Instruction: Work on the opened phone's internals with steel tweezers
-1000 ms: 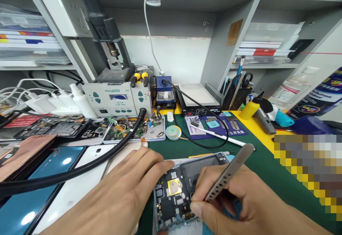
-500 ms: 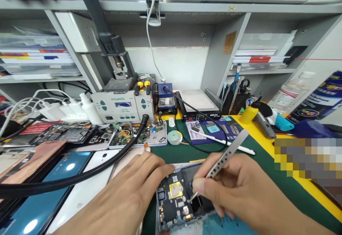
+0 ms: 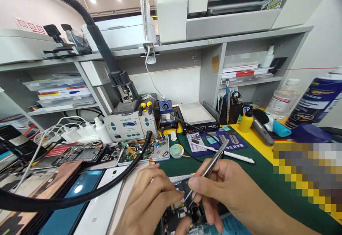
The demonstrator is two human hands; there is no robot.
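Opened dark smartphone with its bare circuit board showing (image 3: 184,211) lies on the green work mat (image 3: 256,178) at the bottom middle of the head view, partly covered by both hands. The left hand (image 3: 149,201) rests on the phone's left edge, fingers curled and pressed down on the frame, clamping nothing. The right hand (image 3: 227,192) pinches slim silver metal tweezers (image 3: 207,169) between thumb and forefinger, tips aimed down at the board and nearly closed; whether they grip a part is too small to tell. Judging from this, the work goes best with the left hand pinning the frame flat, the right heel braced on the mat, and the tips coming in at a low angle with light pressure so they do not scratch the chips or slip across a connector. Counting what shows: one pair of tweezers, one opened phone under the hands, one blue-backed phone (image 3: 66,210) and one white-backed phone (image 3: 101,206) to the left, one grey rework station (image 3: 129,124) behind, one black corrugated hose (image 3: 88,192) sweeping across the left, one tray of loose green boards (image 3: 144,151), one yellow squeeze bottle (image 3: 245,121), one clear plastic bottle (image 3: 281,99), and one white stylus (image 3: 235,156) on the mat.
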